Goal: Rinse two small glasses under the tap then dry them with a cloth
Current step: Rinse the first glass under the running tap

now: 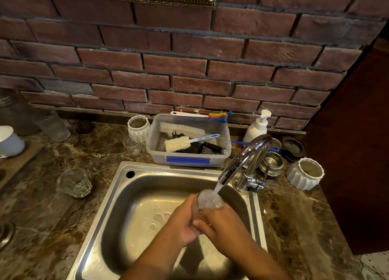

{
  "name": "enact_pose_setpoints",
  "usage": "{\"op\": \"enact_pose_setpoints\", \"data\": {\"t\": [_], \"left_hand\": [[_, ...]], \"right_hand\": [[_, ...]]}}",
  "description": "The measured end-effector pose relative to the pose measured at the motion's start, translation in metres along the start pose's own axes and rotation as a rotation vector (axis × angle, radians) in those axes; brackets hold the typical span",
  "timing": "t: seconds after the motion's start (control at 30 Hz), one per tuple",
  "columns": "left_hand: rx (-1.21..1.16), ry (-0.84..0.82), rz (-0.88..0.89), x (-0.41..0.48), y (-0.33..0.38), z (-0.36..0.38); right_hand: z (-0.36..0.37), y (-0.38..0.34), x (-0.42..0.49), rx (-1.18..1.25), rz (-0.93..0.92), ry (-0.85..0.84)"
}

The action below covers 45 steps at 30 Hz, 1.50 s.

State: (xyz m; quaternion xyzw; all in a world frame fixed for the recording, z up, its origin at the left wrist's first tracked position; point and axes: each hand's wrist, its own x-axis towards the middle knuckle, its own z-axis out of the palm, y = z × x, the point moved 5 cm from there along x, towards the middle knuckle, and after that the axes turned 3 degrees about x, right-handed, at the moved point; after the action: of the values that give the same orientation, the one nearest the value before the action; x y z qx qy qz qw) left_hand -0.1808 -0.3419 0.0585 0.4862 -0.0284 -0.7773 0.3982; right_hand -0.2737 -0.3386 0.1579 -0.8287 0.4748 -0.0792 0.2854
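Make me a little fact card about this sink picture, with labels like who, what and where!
place: steel sink in a brown marbled counter
tap: running, water falls into the glass
glass: held under the stream, over the sink
left hand: grips the glass
right hand: grips the glass
second glass: stands on the counter, left of the sink
step: rinsing, drying not yet begun

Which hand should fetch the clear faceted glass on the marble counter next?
Probably left. Both grip the small clear glass under the chrome tap, but the left hand is nearer the clear faceted glass left of the steel sink; the right hand would cross over.
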Motion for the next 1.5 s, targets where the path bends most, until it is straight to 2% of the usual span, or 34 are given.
{"op": "enact_pose_setpoints", "data": {"t": [0.1,0.17,0.2,0.3,0.4,0.5,0.57,0.67,0.73,0.83,0.9,0.97,1.0,1.07,1.13,1.23,1.3,1.37,1.4,1.5], "left_hand": [[-0.074,0.128,0.155,0.003,-0.009,-0.01],[-0.11,0.125,0.188,0.002,-0.014,-0.011],[-0.121,0.114,0.172,0.002,-0.016,-0.011],[-0.083,0.085,0.093,-0.011,-0.006,-0.011],[-0.042,-0.019,-0.025,-0.017,0.005,-0.002],[-0.004,-0.059,-0.059,-0.012,0.007,0.002],[0.023,-0.01,0.051,-0.013,0.008,0.008],[0.042,0.143,0.263,-0.012,0.001,0.009],[0.038,0.162,0.31,-0.014,-0.006,0.01],[0.044,0.151,0.239,-0.021,-0.002,0.009],[0.08,0.11,0.112,-0.022,0.006,0.007],[0.093,0.001,-0.069,-0.017,0.01,0.006],[0.084,-0.034,-0.131,-0.014,0.009,0.003],[0.073,-0.079,-0.146,-0.013,0.008,0.005],[0.09,-0.011,-0.021,-0.011,0.008,0.009],[0.191,0.21,0.37,-0.013,0.012,0.009],[0.281,0.257,0.488,-0.015,0.009,0.007],[0.277,0.238,0.431,-0.019,0.008,0.004],[0.245,0.216,0.358,-0.02,0.01,0.003],[0.133,0.039,0.031,-0.019,0.016,0.002]], "right_hand": [[0.012,-0.001,0.007,0.279,0.27,0.231],[0.02,-0.002,0.012,0.307,0.375,0.261],[0.021,-0.003,0.013,0.272,0.365,0.245],[0.016,-0.001,0.012,0.195,0.16,0.128],[0.006,0.004,0.012,0.036,-0.101,-0.086],[-0.007,0.005,0.009,0.053,-0.161,-0.115],[-0.005,0.007,0.007,0.087,-0.072,-0.012],[0.007,0.01,0.007,0.265,0.211,0.232],[0.018,0.01,0.012,0.289,0.322,0.307],[0.016,0.008,0.013,0.235,0.233,0.247],[0.006,0.008,0.011,0.194,0.072,0.088],[-0.003,0.009,0.009,0.099,-0.073,-0.065],[-0.006,0.01,0.009,0.077,-0.11,-0.096],[-0.01,0.012,0.009,0.099,-0.123,-0.092],[-0.008,0.013,0.01,0.152,-0.059,-0.031],[0.0,0.014,0.014,0.461,0.177,0.174],[0.009,0.012,0.016,0.592,0.309,0.296],[0.013,0.01,0.015,0.545,0.32,0.297],[0.011,0.009,0.014,0.487,0.27,0.26],[0.004,0.009,0.015,0.208,-0.014,0.044]]}}
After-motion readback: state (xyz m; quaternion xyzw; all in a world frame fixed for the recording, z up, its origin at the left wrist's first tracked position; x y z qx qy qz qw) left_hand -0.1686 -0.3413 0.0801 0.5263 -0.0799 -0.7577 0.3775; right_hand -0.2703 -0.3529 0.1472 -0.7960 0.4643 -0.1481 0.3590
